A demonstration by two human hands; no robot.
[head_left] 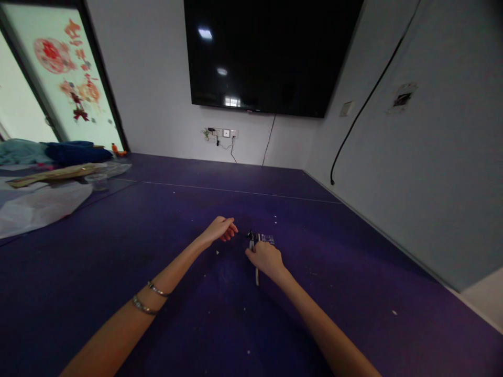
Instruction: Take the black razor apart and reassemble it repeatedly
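Observation:
My right hand (pixel 266 257) is closed around a small dark object with a pale strip (pixel 257 276), low over the purple surface. The object's black and grey end (pixel 251 241) sticks out past my thumb, and a dark patterned flat part (pixel 268 239) shows beyond the knuckles. My palm hides the rest, so its kind is unclear. To the left, my left hand (pixel 222 229) hovers apart from it, fingers loosely bent and nothing visible in them. Two bracelets (pixel 145 305) circle the left forearm.
The purple surface (pixel 176 293) has small white scraps on it. At the left lie a white plastic bag (pixel 43 207), a clear cup (pixel 97 182) and dark blue cloth (pixel 78 153). A television (pixel 271 57) hangs on the wall ahead; a black cable (pixel 363 107) dangles at the right.

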